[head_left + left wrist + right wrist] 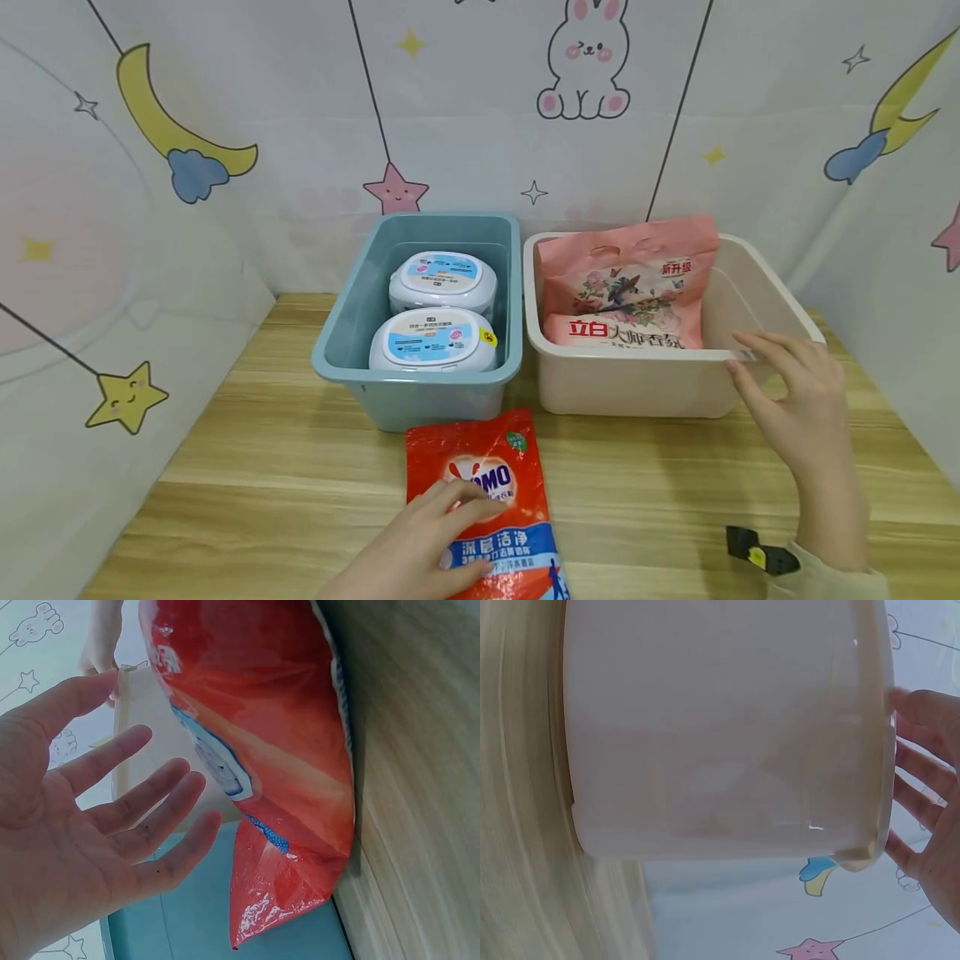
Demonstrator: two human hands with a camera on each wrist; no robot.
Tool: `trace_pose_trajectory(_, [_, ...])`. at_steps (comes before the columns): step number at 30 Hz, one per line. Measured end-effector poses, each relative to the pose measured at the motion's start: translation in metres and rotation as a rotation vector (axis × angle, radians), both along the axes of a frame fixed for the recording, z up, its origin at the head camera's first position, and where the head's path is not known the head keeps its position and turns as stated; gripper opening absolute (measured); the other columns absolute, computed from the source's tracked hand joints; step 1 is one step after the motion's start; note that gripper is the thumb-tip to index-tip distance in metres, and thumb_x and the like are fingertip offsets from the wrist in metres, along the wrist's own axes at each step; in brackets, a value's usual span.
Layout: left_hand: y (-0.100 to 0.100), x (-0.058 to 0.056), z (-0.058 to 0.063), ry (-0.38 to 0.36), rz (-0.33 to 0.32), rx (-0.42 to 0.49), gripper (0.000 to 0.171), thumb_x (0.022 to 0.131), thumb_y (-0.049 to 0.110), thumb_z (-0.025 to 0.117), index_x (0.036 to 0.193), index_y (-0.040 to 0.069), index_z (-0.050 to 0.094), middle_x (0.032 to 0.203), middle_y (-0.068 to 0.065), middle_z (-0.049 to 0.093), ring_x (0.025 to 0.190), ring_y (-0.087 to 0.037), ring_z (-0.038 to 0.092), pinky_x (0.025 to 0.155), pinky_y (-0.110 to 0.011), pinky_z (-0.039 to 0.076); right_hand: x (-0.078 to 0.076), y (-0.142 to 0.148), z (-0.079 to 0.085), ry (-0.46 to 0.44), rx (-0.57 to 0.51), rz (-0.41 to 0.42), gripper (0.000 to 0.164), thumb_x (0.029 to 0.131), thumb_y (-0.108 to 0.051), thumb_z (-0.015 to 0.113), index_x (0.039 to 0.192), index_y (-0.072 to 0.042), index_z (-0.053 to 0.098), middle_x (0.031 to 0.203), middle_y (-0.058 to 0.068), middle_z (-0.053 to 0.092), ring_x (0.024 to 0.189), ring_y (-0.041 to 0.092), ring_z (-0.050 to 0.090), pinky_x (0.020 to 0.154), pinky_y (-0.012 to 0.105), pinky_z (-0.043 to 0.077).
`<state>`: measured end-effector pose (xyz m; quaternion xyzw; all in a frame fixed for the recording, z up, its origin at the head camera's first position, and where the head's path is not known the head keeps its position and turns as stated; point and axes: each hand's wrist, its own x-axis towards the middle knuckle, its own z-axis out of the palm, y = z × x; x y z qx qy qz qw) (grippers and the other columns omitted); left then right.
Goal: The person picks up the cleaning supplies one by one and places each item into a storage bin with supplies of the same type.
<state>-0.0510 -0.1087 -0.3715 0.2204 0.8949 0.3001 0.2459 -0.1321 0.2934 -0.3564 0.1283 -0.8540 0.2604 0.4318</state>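
A red OMO laundry powder bag (517,467) lies on the table in front of the blue bin. Above it hovers my left hand (431,537), fingers spread; the left wrist view shows a gap between the palm and the bag (262,750). My right hand (806,404) is at the front right rim of the white bin (637,383), its fingers fairly straight and the fingertips at the edge. In the right wrist view, the fingers (922,769) reach over the rim. A pink laundry bag (630,283) leans upright inside the white bin.
The blue bin (435,400) stands left of the white one and holds two white lidded tubs (435,337). A black strap (761,554) shows at the right wrist. Behind the wooden table (262,483) hangs a printed curtain (465,100).
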Motion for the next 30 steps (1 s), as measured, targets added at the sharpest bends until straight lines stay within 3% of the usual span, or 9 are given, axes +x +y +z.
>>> trace_pose_trajectory(4, [0.0, 0.0, -0.002, 0.031, -0.021, -0.021, 0.053, 0.083, 0.049, 0.069, 0.131, 0.045, 0.049, 0.134, 0.013, 0.048, 0.121, -0.012, 0.045, 0.076, -0.025, 0.057, 0.0, 0.0, 0.0, 0.009, 0.0, 0.0, 0.03, 0.087, -0.027, 0.071, 0.101, 0.0, 0.072, 0.101, 0.023, 0.066, 0.1, 0.02, 0.051, 0.087, 0.031, 0.028])
trace_pose_trajectory(8, [-0.001, 0.0, -0.003, 0.049, -0.039, -0.049, 0.053, 0.083, 0.049, 0.069, 0.132, 0.045, 0.049, 0.133, 0.013, 0.048, 0.121, -0.013, 0.046, 0.077, -0.028, 0.058, -0.001, 0.001, -0.001, 0.015, -0.012, 0.003, 0.026, 0.085, -0.023, 0.074, 0.097, 0.0, 0.072, 0.099, 0.022, 0.066, 0.103, 0.005, 0.048, 0.088, 0.029, 0.027])
trace_pose_trajectory(10, [-0.001, 0.0, -0.004, 0.049, -0.042, -0.072, 0.055, 0.081, 0.049, 0.07, 0.132, 0.046, 0.049, 0.134, 0.012, 0.048, 0.123, -0.015, 0.045, 0.079, -0.033, 0.059, 0.0, 0.001, -0.001, 0.01, -0.013, 0.003, 0.033, 0.087, -0.031, 0.071, 0.096, 0.0, 0.072, 0.098, 0.022, 0.066, 0.104, -0.002, 0.044, 0.088, 0.027, 0.026])
trace_pose_trajectory(13, [0.0, 0.001, -0.005, 0.053, -0.051, -0.105, 0.057, 0.08, 0.049, 0.071, 0.132, 0.046, 0.049, 0.135, 0.011, 0.048, 0.123, -0.017, 0.045, 0.08, -0.037, 0.059, 0.0, 0.002, -0.001, 0.017, -0.009, -0.001, 0.036, 0.087, -0.034, 0.07, 0.094, 0.001, 0.072, 0.096, 0.021, 0.066, 0.102, -0.002, 0.045, 0.087, 0.028, 0.026])
trace_pose_trajectory(20, [-0.002, 0.001, -0.007, 0.062, -0.076, -0.159, 0.06, 0.078, 0.053, 0.071, 0.133, 0.047, 0.047, 0.134, 0.012, 0.048, 0.119, -0.015, 0.045, 0.086, -0.039, 0.057, 0.001, 0.003, 0.002, -0.005, -0.002, 0.006, 0.027, 0.083, -0.023, 0.074, 0.094, 0.002, 0.072, 0.095, 0.021, 0.066, 0.105, -0.011, 0.04, 0.087, 0.03, 0.027])
trace_pose_trajectory(23, [-0.002, 0.001, -0.008, 0.057, -0.086, -0.174, 0.061, 0.077, 0.055, 0.071, 0.133, 0.048, 0.046, 0.134, 0.012, 0.048, 0.12, -0.016, 0.045, 0.085, -0.039, 0.058, 0.0, 0.002, 0.001, -0.005, -0.005, -0.005, 0.023, 0.08, -0.018, 0.076, 0.094, 0.0, 0.072, 0.095, 0.019, 0.066, 0.103, -0.007, 0.042, 0.087, 0.03, 0.026])
trace_pose_trajectory(27, [-0.002, 0.001, -0.01, 0.067, -0.109, -0.171, 0.059, 0.078, 0.055, 0.07, 0.131, 0.048, 0.047, 0.132, 0.012, 0.05, 0.118, -0.014, 0.046, 0.084, -0.037, 0.058, -0.001, 0.002, -0.001, 0.008, -0.011, -0.013, 0.029, 0.083, -0.027, 0.075, 0.093, 0.0, 0.072, 0.095, 0.018, 0.066, 0.102, -0.003, 0.043, 0.087, 0.03, 0.026])
trace_pose_trajectory(30, [-0.003, 0.002, -0.011, 0.084, -0.134, -0.162, 0.057, 0.079, 0.056, 0.069, 0.131, 0.047, 0.048, 0.128, 0.013, 0.051, 0.114, -0.011, 0.047, 0.083, -0.033, 0.058, -0.001, 0.001, -0.002, 0.006, -0.011, -0.016, 0.027, 0.083, -0.026, 0.075, 0.092, 0.0, 0.072, 0.095, 0.018, 0.066, 0.101, -0.002, 0.043, 0.087, 0.03, 0.026])
